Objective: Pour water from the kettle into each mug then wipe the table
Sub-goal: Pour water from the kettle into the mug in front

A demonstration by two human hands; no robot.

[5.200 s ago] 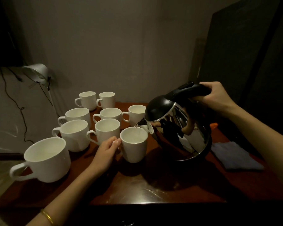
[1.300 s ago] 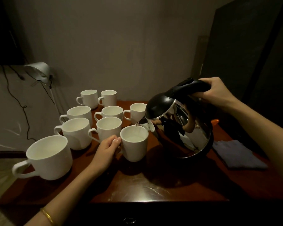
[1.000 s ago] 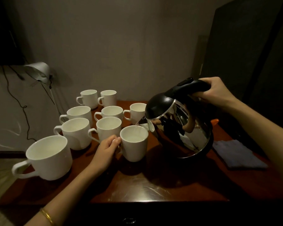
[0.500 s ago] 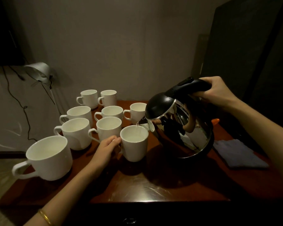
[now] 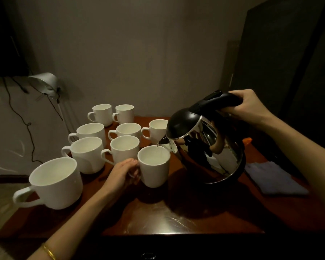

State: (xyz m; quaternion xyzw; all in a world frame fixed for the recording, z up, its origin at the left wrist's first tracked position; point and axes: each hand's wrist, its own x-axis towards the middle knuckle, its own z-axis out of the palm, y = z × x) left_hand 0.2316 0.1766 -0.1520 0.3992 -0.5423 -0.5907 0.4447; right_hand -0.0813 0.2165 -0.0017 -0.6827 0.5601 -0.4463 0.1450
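A shiny steel kettle (image 5: 212, 147) with a black lid and handle is tilted left, held by my right hand (image 5: 249, 107) on the handle. A thin stream of water runs from its spout into a white mug (image 5: 155, 170) at the table's middle. My left hand (image 5: 121, 173) grips that mug's handle. Several more white mugs stand in rows to the left and behind, the largest-looking one (image 5: 54, 184) nearest at the front left. A folded grey-blue cloth (image 5: 272, 178) lies on the right of the dark red table (image 5: 176, 218).
A small orange object (image 5: 247, 142) shows behind the kettle. A silver desk lamp (image 5: 45, 83) and dangling black cables (image 5: 28, 128) are left of the table against the wall. A dark panel (image 5: 289, 53) stands at the right. The table's front edge is close to me.
Almost nothing has moved. The kettle stays tilted over the same mug and water keeps running in; my left hand stays on the mug's handle.
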